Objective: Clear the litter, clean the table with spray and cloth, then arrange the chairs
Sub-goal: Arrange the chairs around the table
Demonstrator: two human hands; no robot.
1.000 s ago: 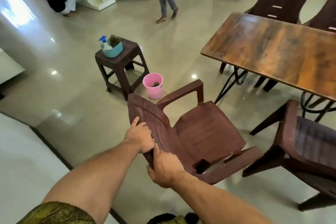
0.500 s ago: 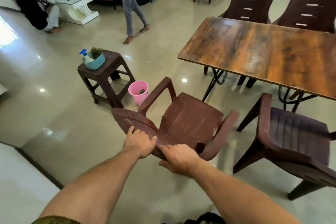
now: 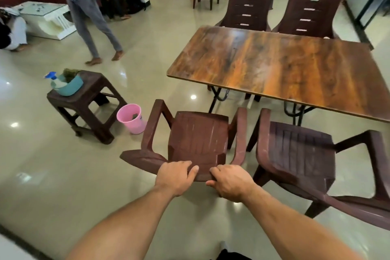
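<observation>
A brown plastic armchair point(image 3: 198, 135) stands in front of me, its seat facing the wooden table point(image 3: 280, 69). My left hand point(image 3: 176, 177) and my right hand point(image 3: 231, 181) both grip the top edge of its backrest, side by side. A second brown armchair point(image 3: 299, 154) stands just to its right at the table's near side. Two more brown chairs point(image 3: 249, 10) stand at the table's far side.
A brown stool point(image 3: 90, 99) at the left carries a teal tub point(image 3: 70, 87) with a spray bottle point(image 3: 53, 78) and a cloth. A pink bin point(image 3: 130, 118) stands between stool and chair. A person point(image 3: 88, 10) walks at the back left; another sits on the floor.
The chair has swung round from facing right to facing the table, beside the second chair. Both hands kept their grip on its backrest. The walking person moved left.
</observation>
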